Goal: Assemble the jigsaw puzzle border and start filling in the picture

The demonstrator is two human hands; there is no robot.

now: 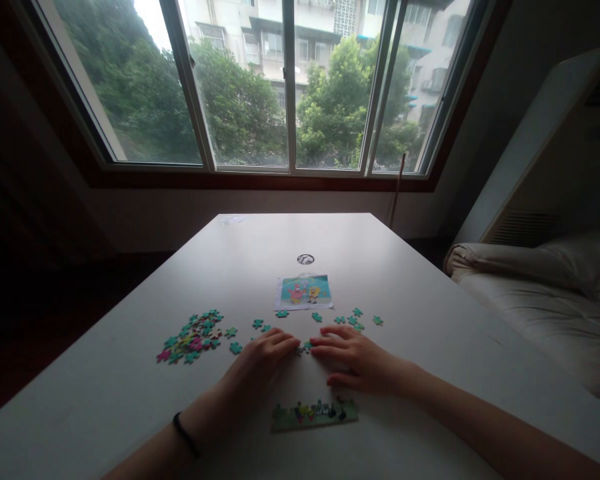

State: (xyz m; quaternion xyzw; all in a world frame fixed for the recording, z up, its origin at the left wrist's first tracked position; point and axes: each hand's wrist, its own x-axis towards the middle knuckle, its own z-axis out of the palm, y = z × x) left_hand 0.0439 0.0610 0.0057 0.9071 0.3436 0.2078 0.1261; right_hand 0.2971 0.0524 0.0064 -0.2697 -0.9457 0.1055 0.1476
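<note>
Small puzzle pieces (307,347) lie on the white table between my two hands. My left hand (271,351), with a dark band at the wrist, has its fingers close together and its fingertips at a piece. From the other side, my right hand (355,357) reaches in with fingers spread, its fingertips touching or beside the same small pieces. Nearer to me lies a joined strip of puzzle (315,417) with a green lower edge. Beyond the hands rests a reference picture (306,291) of two cartoon figures, one pink and one yellow.
A heap of mixed puzzle pieces (195,339) is at the left on the table (130,380). Several loose teal pieces (353,321) lie scattered beyond both hands. A round black-and-white mark (305,259) shows farther back. A pale sofa (530,287) stands at the right.
</note>
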